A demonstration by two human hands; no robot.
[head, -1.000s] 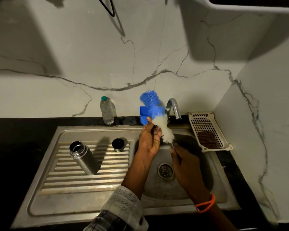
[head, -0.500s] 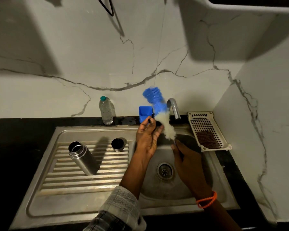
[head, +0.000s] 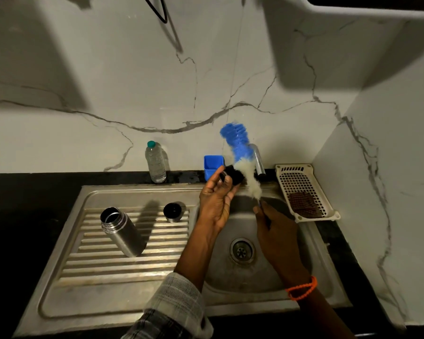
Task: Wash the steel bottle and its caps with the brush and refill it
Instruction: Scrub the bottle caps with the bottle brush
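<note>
- Your left hand (head: 216, 199) pinches a black cap (head: 233, 176) above the sink (head: 267, 272).
- Your right hand (head: 277, 228) grips the brush (head: 240, 152) handle, bristles against the cap.
- The steel bottle (head: 123, 231) stands open left of the sink, on the drainboard (head: 103, 270).
- A second cap (head: 173, 212) sits just behind it.

Open steel bottle (head: 123, 231) upright on drainboard, black cap (head: 233, 176) against brush (head: 240, 155)

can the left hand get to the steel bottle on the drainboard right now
Probably not at once. The path looks open: the steel bottle stands uncapped on the drainboard, on the left hand's own side, nothing between. But its fingers are pinching a black cap against the brush, so it must set that down first.
</note>
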